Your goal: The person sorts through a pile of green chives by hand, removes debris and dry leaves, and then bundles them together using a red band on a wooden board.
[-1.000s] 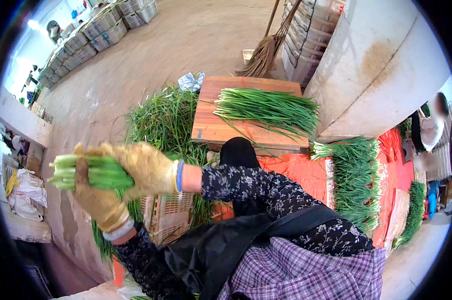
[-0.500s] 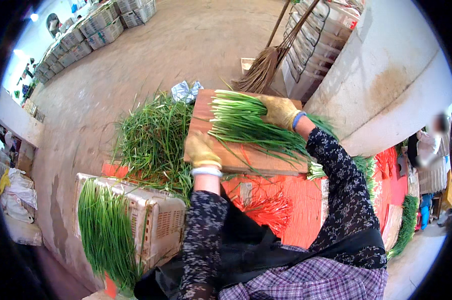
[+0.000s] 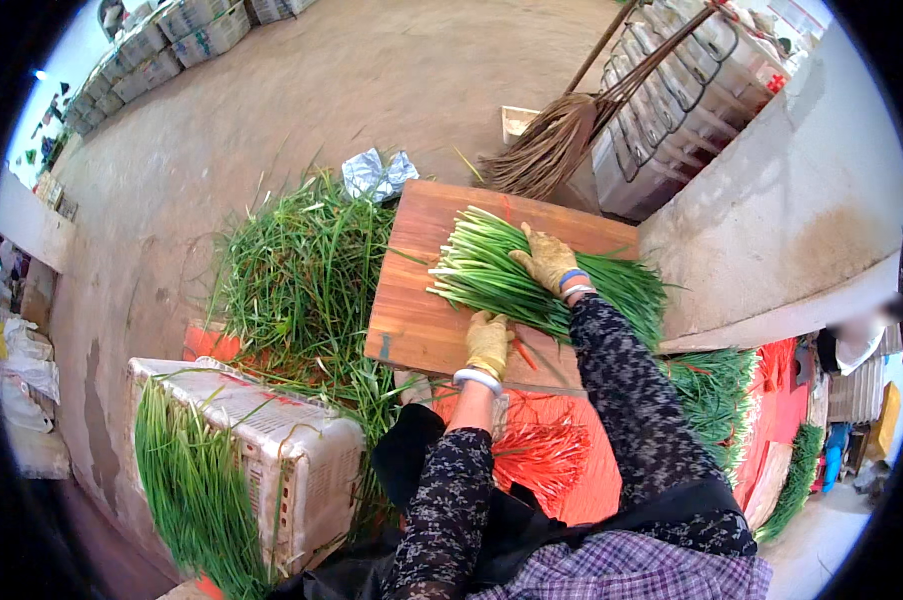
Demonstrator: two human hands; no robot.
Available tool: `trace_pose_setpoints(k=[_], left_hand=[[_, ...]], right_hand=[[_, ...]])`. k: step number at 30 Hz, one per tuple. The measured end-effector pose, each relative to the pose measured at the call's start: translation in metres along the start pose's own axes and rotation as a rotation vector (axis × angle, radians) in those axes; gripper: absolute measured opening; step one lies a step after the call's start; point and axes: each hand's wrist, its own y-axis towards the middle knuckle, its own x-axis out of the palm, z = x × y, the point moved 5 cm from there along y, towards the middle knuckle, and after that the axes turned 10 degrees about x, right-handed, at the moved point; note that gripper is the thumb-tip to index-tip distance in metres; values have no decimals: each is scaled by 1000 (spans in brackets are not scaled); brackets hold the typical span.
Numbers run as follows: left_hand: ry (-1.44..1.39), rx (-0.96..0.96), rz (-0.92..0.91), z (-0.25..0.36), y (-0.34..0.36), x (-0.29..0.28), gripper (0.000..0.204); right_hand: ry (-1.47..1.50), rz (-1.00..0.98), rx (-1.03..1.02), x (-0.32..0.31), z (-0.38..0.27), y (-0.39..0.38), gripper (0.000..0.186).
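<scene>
A bunch of green chives (image 3: 477, 262) with pale stem ends lies across a wooden board (image 3: 412, 310). My right hand (image 3: 549, 264), in a yellowish glove, grips the bunch from above near its middle. My left hand (image 3: 488, 343), gloved alike, is at the bunch's near side, over the board's front part. Its fingers are curled together against the stems; whatever they hold is hidden. Just right of it, a thin red strip (image 3: 524, 353) sticks out from beneath the chives. The strip's other end shows at the bunch's far side.
Loose green leaves (image 3: 297, 270) are heaped left of the board. More chives (image 3: 187, 470) hang over a white plastic crate (image 3: 317, 440). Red strips (image 3: 542, 450) lie in front of me. A broom (image 3: 547, 145) and stacked crates (image 3: 662, 100) stand beyond, by a pale pillar (image 3: 772, 200).
My left hand has moved right from the board's left edge to the bunch. My right hand has shifted down along the chives, which now lie more slanted. The view has shifted slightly.
</scene>
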Motion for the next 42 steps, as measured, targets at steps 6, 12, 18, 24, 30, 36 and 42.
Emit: trace_pose_setpoints(k=[6,12,18,24,30,36,42], left_hand=[[-147,67,-174,-4,8,1,23],[1056,579,-368,74,-56,24,26],[708,1022,-65,143,-191,-109,29],[1609,914,777,130,-305,-352,34],[1713,336,1024,124,-348,-481,88],[1655,292,909,99,-340,-523,87],[1679,198,940,86,-348,-529,89]], right_hand=[[49,237,-212,9,-22,-12,67],[82,-97,-152,7,13,27,66],[173,154,-329,-31,-100,-11,44],[599,-437,-781,-30,-366,-208,42],[510,-26,-1120,33,-531,-308,60],[291,16,-615,111,-488,-178,18],[85,-126,-823,57,-455,-189,44]])
